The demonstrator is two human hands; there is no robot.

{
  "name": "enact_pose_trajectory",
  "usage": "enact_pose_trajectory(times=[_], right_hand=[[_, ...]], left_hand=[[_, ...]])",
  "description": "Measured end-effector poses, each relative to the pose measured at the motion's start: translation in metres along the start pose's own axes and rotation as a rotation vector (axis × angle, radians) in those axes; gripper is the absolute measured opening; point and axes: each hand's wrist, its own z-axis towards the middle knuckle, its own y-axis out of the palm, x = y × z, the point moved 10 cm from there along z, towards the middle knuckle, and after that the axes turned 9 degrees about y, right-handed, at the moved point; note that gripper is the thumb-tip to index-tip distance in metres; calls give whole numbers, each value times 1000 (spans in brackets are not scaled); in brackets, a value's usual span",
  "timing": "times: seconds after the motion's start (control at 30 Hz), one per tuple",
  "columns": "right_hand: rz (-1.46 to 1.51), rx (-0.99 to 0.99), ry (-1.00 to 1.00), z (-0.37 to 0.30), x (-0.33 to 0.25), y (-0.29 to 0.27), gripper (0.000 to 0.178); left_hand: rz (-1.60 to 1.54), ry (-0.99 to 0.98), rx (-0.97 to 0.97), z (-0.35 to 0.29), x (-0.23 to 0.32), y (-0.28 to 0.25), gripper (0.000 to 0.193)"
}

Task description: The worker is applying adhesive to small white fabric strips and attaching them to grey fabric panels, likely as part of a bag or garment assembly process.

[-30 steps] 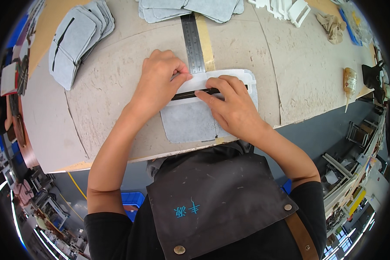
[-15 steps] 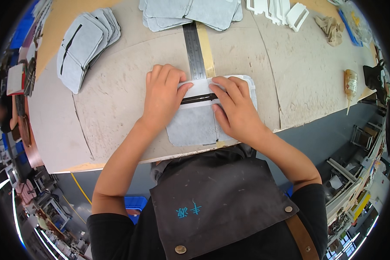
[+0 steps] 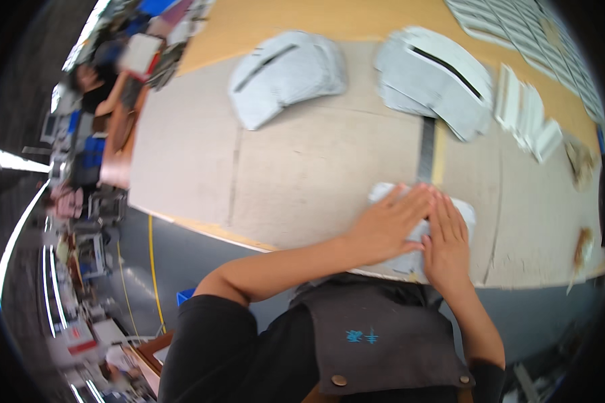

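Observation:
A pale grey-white panel with rounded corners (image 3: 464, 215) lies on the table near its front edge, partly hidden under my hands. My left hand (image 3: 388, 227) rests flat across it, fingers stretched out to the upper right. Also flat, my right hand (image 3: 446, 245) presses on the panel's right part, its fingers pointing away from me. The fingertips of both hands meet near the panel's far edge. Neither hand grips anything. The black zipper strip seen earlier is covered by the hands. A dark ruler (image 3: 426, 151) runs away from the panel's far edge, beside a yellowish strip (image 3: 439, 151).
Two fanned stacks of similar panels stand farther back, a left stack (image 3: 309, 70) and a right stack (image 3: 410, 91). White plastic frames (image 3: 519, 107), a crumpled beige cloth (image 3: 580, 164) and a blurred amber bottle (image 3: 583, 248) lie to the right. Another person (image 3: 104, 87) sits far left.
The view has swung left, so the table appears shifted right. My hands have gone from bent fingers at the zipper strip to lying flat over the panel, fingertips together.

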Motion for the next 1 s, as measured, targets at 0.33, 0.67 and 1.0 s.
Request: enact_pose_trajectory(times=[0.33, 0.67, 1.0], right_hand=[[-97, -120, 59, -11, 15, -12, 72], [-23, -151, -26, 8, -5, -4, 71], [-106, -259, 51, -20, 32, -14, 69]], left_hand=[[39, -116, 0, -44, -21, -14, 82], [-31, 7, 12, -19, 7, -6, 79], [3, -112, -36, -69, -22, -20, 80]])
